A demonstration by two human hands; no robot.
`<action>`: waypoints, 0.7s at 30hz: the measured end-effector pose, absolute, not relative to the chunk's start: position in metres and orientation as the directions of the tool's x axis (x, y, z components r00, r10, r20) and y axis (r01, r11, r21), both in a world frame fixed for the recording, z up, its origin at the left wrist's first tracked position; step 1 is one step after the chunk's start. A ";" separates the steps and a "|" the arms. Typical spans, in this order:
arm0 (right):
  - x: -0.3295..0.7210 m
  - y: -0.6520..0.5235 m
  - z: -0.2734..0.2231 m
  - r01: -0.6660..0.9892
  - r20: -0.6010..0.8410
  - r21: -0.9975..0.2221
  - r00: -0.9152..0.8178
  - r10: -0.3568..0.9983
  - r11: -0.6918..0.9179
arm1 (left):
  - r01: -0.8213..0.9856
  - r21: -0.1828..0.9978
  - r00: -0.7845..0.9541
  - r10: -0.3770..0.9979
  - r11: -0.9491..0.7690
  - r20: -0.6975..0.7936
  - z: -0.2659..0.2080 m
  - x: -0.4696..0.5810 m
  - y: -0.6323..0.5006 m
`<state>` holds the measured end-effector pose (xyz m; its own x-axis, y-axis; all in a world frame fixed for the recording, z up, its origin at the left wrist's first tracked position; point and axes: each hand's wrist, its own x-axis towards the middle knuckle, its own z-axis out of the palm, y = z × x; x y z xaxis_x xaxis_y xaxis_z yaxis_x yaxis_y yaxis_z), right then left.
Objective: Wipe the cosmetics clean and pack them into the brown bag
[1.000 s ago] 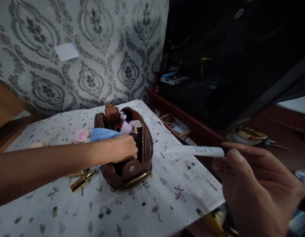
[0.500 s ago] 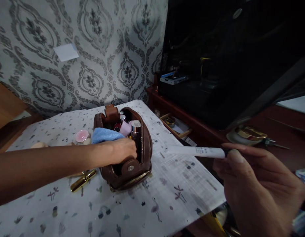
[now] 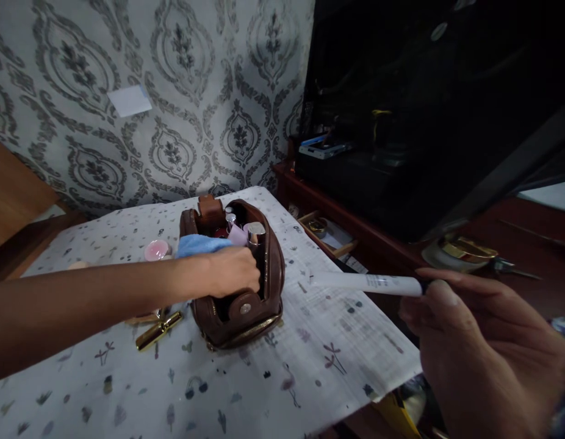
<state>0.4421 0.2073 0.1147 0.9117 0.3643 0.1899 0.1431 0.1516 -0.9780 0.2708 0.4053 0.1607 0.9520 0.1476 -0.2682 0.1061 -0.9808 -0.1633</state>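
My left hand (image 3: 234,271) reaches down into an open brown toiletry bag (image 3: 274,286). Its knuckles are bent and the fingertips are hidden inside, so what it grips does not show. Beside the hand in the bag lie a blue cloth (image 3: 202,244), a silver-capped bottle (image 3: 255,233) and a light purple item (image 3: 237,235). To the right of the bag, my right hand (image 3: 470,329) pinches a slim white cosmetic tube (image 3: 378,283) by its dark end between thumb and fingers. The tube points left, held almost level over the table's edge.
Left of the bag, a gold lipstick-like tube (image 3: 158,331) and a round pink container (image 3: 157,250) rest on the patterned tablecloth (image 3: 246,390). An open drawer (image 3: 328,235) is beyond the table's right edge. A large black screen (image 3: 401,122) stands on the dark red furniture.
The view has shifted slightly, moving the bag a little to the right in the picture. Both hands keep their places, the left in the bag and the right on the white tube.
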 end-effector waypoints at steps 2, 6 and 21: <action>0.442 0.206 0.115 0.145 0.187 -0.979 0.914 0.360 0.140 | 0.041 -0.205 0.923 0.115 -0.978 -0.368 0.181 0.267 0.410; 0.444 0.207 0.115 0.175 0.211 -0.975 0.914 0.347 0.134 | 0.267 -0.303 0.891 0.354 -0.915 -0.284 0.216 0.259 0.428; 0.426 0.231 0.131 0.212 0.260 -0.964 0.873 0.412 0.159 | 0.436 -0.271 0.827 0.501 -0.858 -0.257 0.209 0.258 0.451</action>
<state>0.4263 0.2312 0.1308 0.8734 0.4119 0.2600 0.2122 0.1587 -0.9642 0.2580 0.4511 0.2091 0.8267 0.5005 -0.2569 0.4355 -0.8584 -0.2710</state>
